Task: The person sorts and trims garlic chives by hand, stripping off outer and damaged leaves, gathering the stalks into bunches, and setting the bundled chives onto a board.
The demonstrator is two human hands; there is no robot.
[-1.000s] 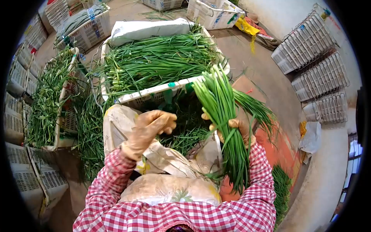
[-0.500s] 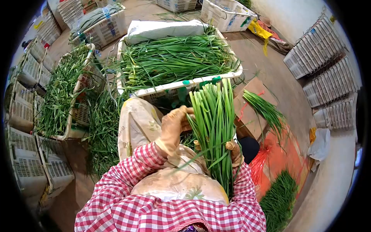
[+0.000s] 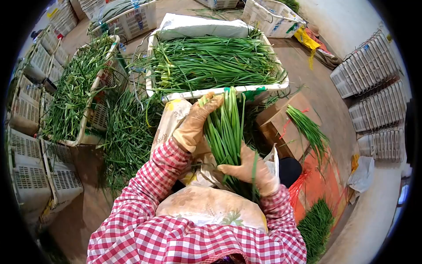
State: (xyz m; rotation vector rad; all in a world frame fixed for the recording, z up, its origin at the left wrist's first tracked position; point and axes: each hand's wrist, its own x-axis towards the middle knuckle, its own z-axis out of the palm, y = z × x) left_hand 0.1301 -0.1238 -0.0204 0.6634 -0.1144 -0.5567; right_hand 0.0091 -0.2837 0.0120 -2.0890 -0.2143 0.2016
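Left hand (image 3: 196, 121) now closed on the pale top of the green bunch (image 3: 225, 136), right hand (image 3: 253, 170) now laid across its lower front

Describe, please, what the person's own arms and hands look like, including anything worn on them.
The left sleeve and right sleeve are long, loose and checked in red and white. The left hand and right hand appear to wear thin, creased gloves, smudged in places, with no markings that I can make out.
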